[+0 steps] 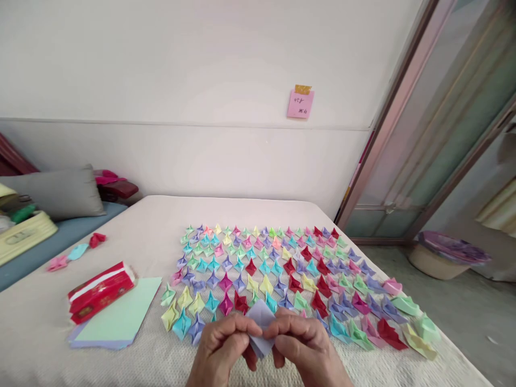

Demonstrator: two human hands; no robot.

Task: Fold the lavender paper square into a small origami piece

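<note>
Both hands were right up close: left hand [220, 344] and right hand [308, 344] each had a pinching grip on a lavender paper piece [261, 322], held just above the bed [36, 322], with rows of folded paper shapes [282, 269] spread behind it.

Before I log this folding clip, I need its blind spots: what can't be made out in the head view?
- Lavender paper: its lower part is hidden between the left hand and right hand, so the fold stage is unclear.
- Both wrists: cut off by the bottom edge.
- Pink note on the wall: writing too small to read.
- Red packet: print too small to read.
- Folded pieces in the far rows: too small to tell their shapes.
</note>
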